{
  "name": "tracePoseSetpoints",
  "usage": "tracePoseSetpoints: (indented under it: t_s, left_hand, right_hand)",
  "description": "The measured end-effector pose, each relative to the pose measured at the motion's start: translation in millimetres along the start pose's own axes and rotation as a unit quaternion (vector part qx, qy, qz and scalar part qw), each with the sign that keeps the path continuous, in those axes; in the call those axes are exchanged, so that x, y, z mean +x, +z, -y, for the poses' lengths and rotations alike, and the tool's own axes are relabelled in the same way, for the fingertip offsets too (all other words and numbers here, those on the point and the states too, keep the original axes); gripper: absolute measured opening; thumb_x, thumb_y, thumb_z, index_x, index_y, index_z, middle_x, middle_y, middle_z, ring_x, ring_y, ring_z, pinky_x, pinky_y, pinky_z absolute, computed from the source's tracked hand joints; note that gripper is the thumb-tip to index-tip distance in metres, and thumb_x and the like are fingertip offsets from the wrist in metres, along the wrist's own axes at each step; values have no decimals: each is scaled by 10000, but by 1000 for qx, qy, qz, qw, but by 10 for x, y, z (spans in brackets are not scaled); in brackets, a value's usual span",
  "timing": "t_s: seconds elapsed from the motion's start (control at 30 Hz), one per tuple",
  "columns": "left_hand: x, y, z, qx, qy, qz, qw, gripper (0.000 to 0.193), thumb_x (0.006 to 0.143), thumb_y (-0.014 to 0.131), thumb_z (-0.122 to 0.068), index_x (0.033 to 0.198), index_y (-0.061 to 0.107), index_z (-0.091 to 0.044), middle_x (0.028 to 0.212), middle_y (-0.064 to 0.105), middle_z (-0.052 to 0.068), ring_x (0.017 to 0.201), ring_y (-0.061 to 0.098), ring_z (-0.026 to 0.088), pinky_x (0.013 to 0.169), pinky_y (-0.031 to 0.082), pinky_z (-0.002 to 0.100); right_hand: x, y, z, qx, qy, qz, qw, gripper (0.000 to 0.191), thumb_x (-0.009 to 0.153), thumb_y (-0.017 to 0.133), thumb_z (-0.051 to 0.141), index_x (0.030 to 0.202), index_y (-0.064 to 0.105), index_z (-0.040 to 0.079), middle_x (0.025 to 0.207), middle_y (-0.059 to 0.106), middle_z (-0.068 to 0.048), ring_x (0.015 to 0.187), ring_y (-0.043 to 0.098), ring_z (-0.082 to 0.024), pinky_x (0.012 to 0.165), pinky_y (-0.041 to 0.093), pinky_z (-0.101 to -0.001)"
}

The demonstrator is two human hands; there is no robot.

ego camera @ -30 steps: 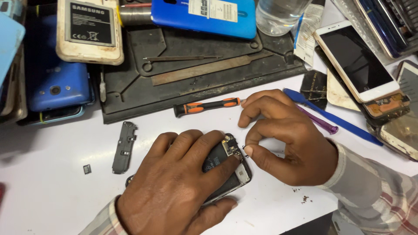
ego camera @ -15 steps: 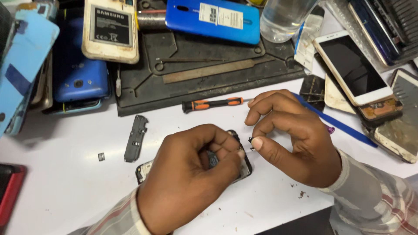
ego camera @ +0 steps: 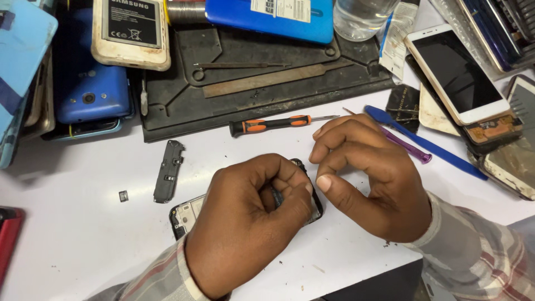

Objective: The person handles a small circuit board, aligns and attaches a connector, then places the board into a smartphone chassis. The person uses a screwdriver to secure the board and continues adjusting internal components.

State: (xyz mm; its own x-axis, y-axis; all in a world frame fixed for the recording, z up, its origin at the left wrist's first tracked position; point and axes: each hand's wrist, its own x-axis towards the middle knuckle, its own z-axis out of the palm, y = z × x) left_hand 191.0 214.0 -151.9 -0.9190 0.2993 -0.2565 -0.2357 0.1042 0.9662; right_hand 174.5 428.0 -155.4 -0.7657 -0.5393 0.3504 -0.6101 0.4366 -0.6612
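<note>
White workbench [ego camera: 72, 245]: left hand [ego camera: 251, 223] clamped on opened phone [ego camera: 192, 214]; right hand [ego camera: 370, 178] curled, empty; removed cover [ego camera: 168, 171] left; reassembly pending.

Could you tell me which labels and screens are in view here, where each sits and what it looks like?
Battery label: top left, dark rectangle in an open cream phone back.
Sticker: top centre, white rectangle on a blue phone back.
Dark screen: upper right, white-framed phone, face up.
Cracked screen: right edge, partly cut off.
</note>
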Motion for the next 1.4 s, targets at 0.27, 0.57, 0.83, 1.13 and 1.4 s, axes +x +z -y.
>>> tracePoseSetpoints:
  t_s: [0.27, 0.57, 0.83, 1.13, 1.4]
  left_hand:
    - [57, -122, 7, 49, 62, -121, 990, 156, 794, 712, -117, 916, 747, -26, 700, 647, -44, 512, 421, 0, 424, 338, 194]
    - [32, -163, -6, 56, 71, -125, 988, 178, 781, 707, -101, 935, 737, -16, 710, 665, -36, 497, 419, -4, 404, 326, 202]
    - [18, -183, 14, 60, 85, -118, 988, 183, 781, 713, -108, 937, 735, -14, 694, 666, -31, 467, 411, -5, 385, 311, 208]
    - [10, -175, 12, 74, 95, -116, 986, 180, 784, 721, -122, 934, 743, -25, 680, 674, -36, 457, 418, -5, 381, 314, 209]
    - [-11, -163, 10, 88, 93, -125, 984, 186, 767, 723, -128, 927, 747, -34, 638, 683, -32, 441, 431, 4, 378, 330, 218]
  right_hand:
    - [8, -69, -81, -23, 53, -26, 998, 106, 855, 722, 50, 960, 712, 34, 1118, 658, -101, 1101, 617, -241, 938, 495, -333]
    - [61, 9, -40, -82, -20, 44, 995, 170, 710, 773, 69, 874, 728, 74, 1104, 646, -114, 1124, 579, -281, 915, 462, -393]
    - [76, 55, -22, -92, -38, 47, 994, 170, 713, 788, 70, 875, 740, 87, 1100, 646, -110, 1159, 582, -286, 946, 458, -410]
    - [70, 66, -8, -100, -29, 47, 993, 290, 720, 790, 78, 1007, 746, 66, 1110, 630, -110, 1138, 585, -290, 951, 457, -438]
    - [76, 99, -20, -76, -39, 58, 995, 217, 710, 785, 31, 910, 710, 65, 1116, 632, -115, 1155, 590, -297, 970, 462, -429]
